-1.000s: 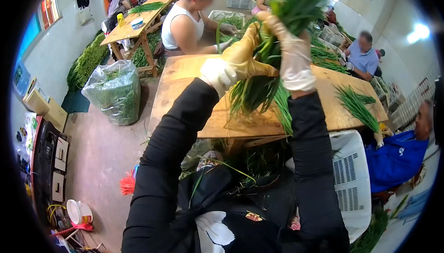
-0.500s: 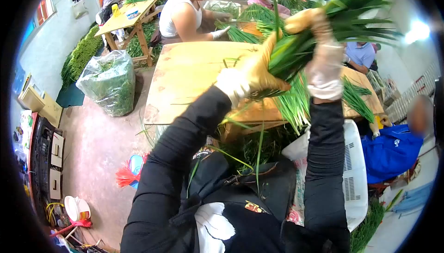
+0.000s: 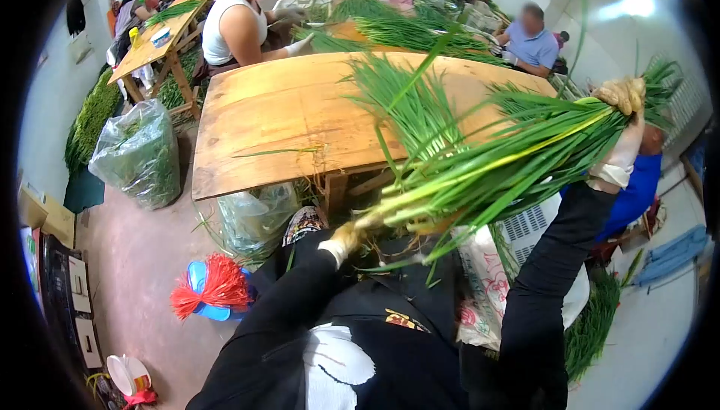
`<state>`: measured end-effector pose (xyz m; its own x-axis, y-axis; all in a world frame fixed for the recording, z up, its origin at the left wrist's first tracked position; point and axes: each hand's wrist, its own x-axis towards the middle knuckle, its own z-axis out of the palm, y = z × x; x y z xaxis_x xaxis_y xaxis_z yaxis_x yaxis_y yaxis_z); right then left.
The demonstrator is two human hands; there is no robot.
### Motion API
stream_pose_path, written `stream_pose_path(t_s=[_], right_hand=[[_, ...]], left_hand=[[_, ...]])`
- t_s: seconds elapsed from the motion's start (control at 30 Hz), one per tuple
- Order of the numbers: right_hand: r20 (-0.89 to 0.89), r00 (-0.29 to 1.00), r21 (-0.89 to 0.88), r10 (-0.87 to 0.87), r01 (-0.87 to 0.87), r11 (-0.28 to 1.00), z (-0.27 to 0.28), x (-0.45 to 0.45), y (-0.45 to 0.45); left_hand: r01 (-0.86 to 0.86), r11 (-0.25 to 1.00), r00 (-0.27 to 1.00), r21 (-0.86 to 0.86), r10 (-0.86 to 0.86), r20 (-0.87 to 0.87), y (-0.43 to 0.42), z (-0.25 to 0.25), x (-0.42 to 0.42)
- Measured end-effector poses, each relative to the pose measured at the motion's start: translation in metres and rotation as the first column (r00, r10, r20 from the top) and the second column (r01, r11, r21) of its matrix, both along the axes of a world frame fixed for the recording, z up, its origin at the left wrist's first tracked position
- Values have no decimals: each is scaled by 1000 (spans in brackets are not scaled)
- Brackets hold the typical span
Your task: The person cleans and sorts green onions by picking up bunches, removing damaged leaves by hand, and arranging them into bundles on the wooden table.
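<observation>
A large bunch of long green chives (image 3: 495,163) slants across the front of me, leaf tips up at the right and pale root ends low on the left. My right hand (image 3: 621,97), in a yellowish glove, is closed round the leafy end, raised at the right. Down by my lap, my gloved left hand (image 3: 346,239) is closed at the root ends, its fingertips partly hidden among the stems. Some loose blades hang below the bunch. Another pile of chives (image 3: 409,103) lies on the wooden table (image 3: 270,125) just behind it.
A white crate (image 3: 529,226) and a printed sack (image 3: 480,290) stand by my right side. Red ties (image 3: 217,286) lie on a blue stool at the left. A clear bag of greens (image 3: 142,155) stands on the floor. Co-workers sit across the table and at the right.
My hands have moved apart: the right went outward to the right with the leaf end, the left dropped to the root ends. The bunch swung from upright to slanting, and my view shifted right.
</observation>
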<state>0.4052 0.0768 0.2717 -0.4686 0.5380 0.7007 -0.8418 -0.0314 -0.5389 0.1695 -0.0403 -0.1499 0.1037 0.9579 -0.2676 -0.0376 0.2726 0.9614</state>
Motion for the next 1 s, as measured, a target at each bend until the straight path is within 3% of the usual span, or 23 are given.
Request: stream_pose_path(t_s=[0.03,0.07,0.1,0.13,0.17,0.2,0.27,0.3,0.4,0.47,0.5,0.53,0.57,0.6,0.63,0.67,0.7,0.73,0.77,0.8,0.87,0.93,1.0], right_hand=[[1,991,-133,-136,134,982,-6,9,3],[16,964,-262,-265,260,929,-14,16,7],[27,938,8,-345,345,939,-25,8,5],[-15,1000,-115,-28,26,993,-39,15,16],[14,991,-160,-131,132,978,-54,15,20],[45,972,-201,-232,237,951,-67,16,23],[155,897,-302,-414,442,845,-86,26,29],[131,948,-153,-290,309,939,-100,46,47],[91,885,-317,-456,460,829,-107,56,33],[85,870,-339,-486,484,807,-97,52,16],[77,865,-332,-495,491,806,-94,53,13],[68,863,-325,-501,494,806,-91,52,9],[85,869,-335,-488,486,807,-86,45,3],[78,875,-344,-478,474,811,-84,41,-1],[126,837,-312,-533,543,780,-82,36,-4],[177,794,-273,-581,607,746,-79,31,-8],[21,932,-342,-361,346,874,-73,41,-8],[1,938,-318,-348,330,889,-66,39,-20],[-1,946,-256,-326,315,914,-63,41,-22],[3,951,-198,-308,302,932,-64,44,-21],[53,966,-142,-253,258,956,-69,45,-19],[20,995,-187,-97,99,977,-73,41,-22],[6,1000,-183,-9,10,983,-79,40,-18]], left_hand=[[107,985,883,134,-156,442,0,32,1],[122,976,793,179,-204,573,-5,68,4],[141,965,678,219,-255,689,-10,105,8],[92,960,467,265,-277,840,2,103,23],[129,944,364,305,-331,871,-16,160,30],[174,900,166,399,-426,889,-10,161,34],[67,880,581,470,-417,699,-36,192,32],[190,871,597,454,-469,651,-20,165,24],[297,887,591,353,-461,662,-32,161,13],[238,858,669,455,-485,564,-33,125,7],[98,986,895,132,-146,422,-39,119,7],[114,977,927,180,-169,333,-33,86,-5],[40,924,985,379,27,-170,-28,44,-4],[80,823,757,562,317,-572,-28,17,-3],[133,964,461,229,144,-876,-51,85,6],[192,980,288,54,-4,-958,-49,90,2],[225,974,207,-17,-65,-976,-51,67,-15],[279,957,124,-85,-124,-985,-46,44,-28],[327,941,16,-83,-93,-995,-58,67,-25],[496,866,-79,55,108,-991,-59,56,-33],[599,733,267,324,198,-943,-50,95,-38],[505,756,679,417,-49,-733,-36,133,-53],[483,708,490,515,269,-829,-13,142,-91]])
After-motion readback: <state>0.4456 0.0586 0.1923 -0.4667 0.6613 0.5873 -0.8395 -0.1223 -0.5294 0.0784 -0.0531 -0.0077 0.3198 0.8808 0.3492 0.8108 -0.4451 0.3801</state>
